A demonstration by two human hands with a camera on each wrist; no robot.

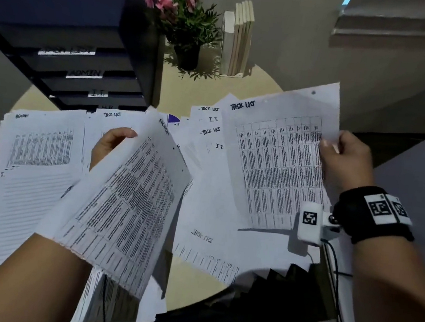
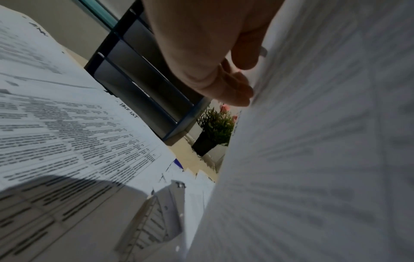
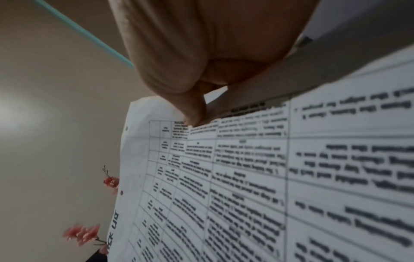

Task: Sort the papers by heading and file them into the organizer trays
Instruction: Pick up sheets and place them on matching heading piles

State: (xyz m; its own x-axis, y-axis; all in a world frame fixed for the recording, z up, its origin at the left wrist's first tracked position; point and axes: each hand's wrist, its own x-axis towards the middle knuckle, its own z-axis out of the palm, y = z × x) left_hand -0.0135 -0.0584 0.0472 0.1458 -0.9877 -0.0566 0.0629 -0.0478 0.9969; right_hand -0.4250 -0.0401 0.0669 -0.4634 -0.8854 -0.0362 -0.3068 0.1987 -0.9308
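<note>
Two sheets are up off the table (image 1: pixel 254 83). My left hand (image 1: pixel 110 144) grips the ADMIN sheet (image 1: pixel 127 204), fingers curled behind its top edge; the organizer (image 1: pixel 84 66) stands beyond those fingers. Loose papers (image 1: pixel 203 186) lie between my hands. My right hand (image 1: pixel 346 160) pinches the TASK LIST sheet (image 1: pixel 277 163), thumb on top.

**Matt paper over a smooth pale tabletop**

The loose sheets (image 1: pixel 211 187) are thin matt white paper with black print, some punched at the edge. The round table (image 1: pixel 203 91) looks smooth, pale and wood-like. The far-left organizer (image 1: pixel 87 40) is dark with a dull sheen, its trays bearing paper labels. The right wrist strap (image 1: pixel 375 213) is black cloth.
</note>
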